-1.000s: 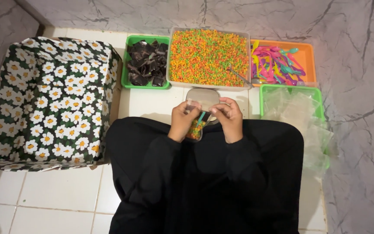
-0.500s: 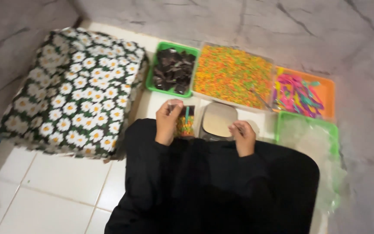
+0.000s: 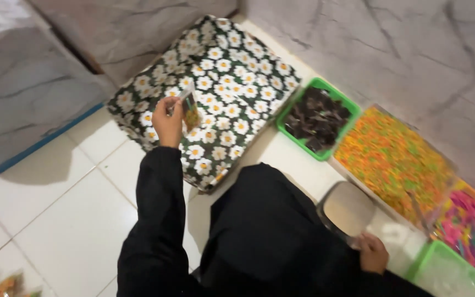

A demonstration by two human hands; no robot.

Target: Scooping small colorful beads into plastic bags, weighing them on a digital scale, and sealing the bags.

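My left hand (image 3: 167,122) is stretched out to the left and holds a small clear packet (image 3: 189,108) filled with orange and green bits, over the daisy-print fabric box (image 3: 221,82). My right hand (image 3: 373,254) rests low at the right, touching the edge of a small grey scale (image 3: 348,209) on the floor. Black sleeves and a black garment cover my arms and lap.
A green tray of dark pieces (image 3: 315,117), a clear bin of orange and green bits (image 3: 394,159), an orange tray of colourful pieces (image 3: 471,225) and a green tray with clear bags (image 3: 451,272) line the marble wall. White floor tiles lie at the left.
My left hand has carried the packet from in front of my lap out to the left, over the daisy box. The right hand has dropped to the scale. The view has swung left.
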